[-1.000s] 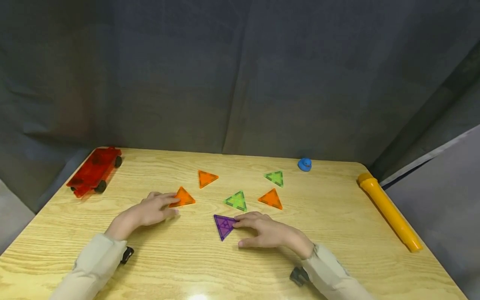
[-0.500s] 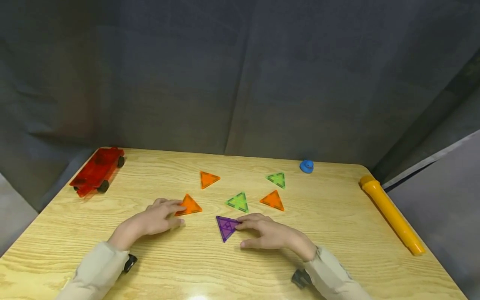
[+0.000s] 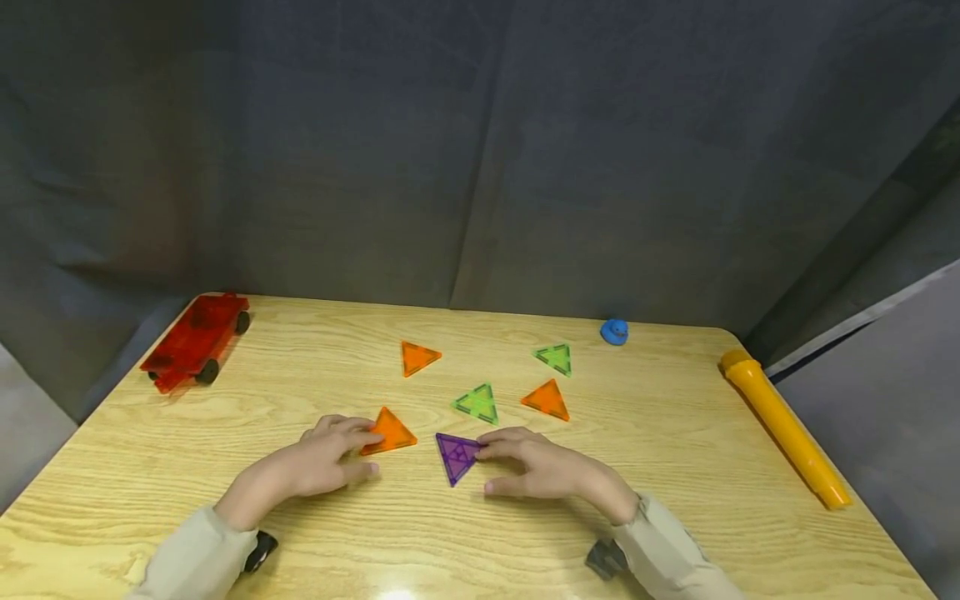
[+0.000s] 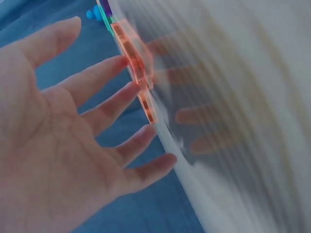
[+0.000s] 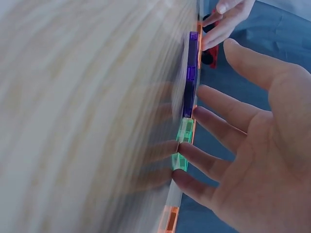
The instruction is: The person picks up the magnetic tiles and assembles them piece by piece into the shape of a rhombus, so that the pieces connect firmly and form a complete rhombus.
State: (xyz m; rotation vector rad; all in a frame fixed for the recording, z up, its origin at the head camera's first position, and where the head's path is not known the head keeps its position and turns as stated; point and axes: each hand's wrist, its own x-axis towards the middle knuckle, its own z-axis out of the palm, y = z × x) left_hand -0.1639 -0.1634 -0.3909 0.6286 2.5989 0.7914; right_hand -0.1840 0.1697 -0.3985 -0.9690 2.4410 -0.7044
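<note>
Head view: the left hand (image 3: 318, 462) lies low on the light wooden table (image 3: 225, 433), its straight fingers resting on the near corner of a flat translucent orange plastic triangle tile (image 3: 389, 432), which lies flat on the wood just in front of it. The left wrist view shows the same hand (image 4: 63, 141) with fingers spread and relaxed, fingertips (image 4: 127, 60) meeting the edge of that orange tile (image 4: 135, 63), not curled round it. The right hand (image 3: 540, 467) rests beside it, fingers extended, their tips on the right corner of a flat translucent purple plastic triangle tile (image 3: 454, 454); in the right wrist view the fingers (image 5: 214, 119) are likewise loose and straight against the purple tile's (image 5: 190, 77) edge. The orange and purple tiles lie near each other but apart, between the two hands. Farther out sit a green triangle tile (image 3: 477, 403), a second orange triangle (image 3: 547, 399), a third orange triangle (image 3: 417, 357) and another green triangle (image 3: 555, 358). A small blue toy (image 3: 613, 332) sits near the far edge, a red wheeled toy car base (image 3: 197, 341) at the far left corner, and a yellow plastic tube (image 3: 785, 427) along the right edge.
</note>
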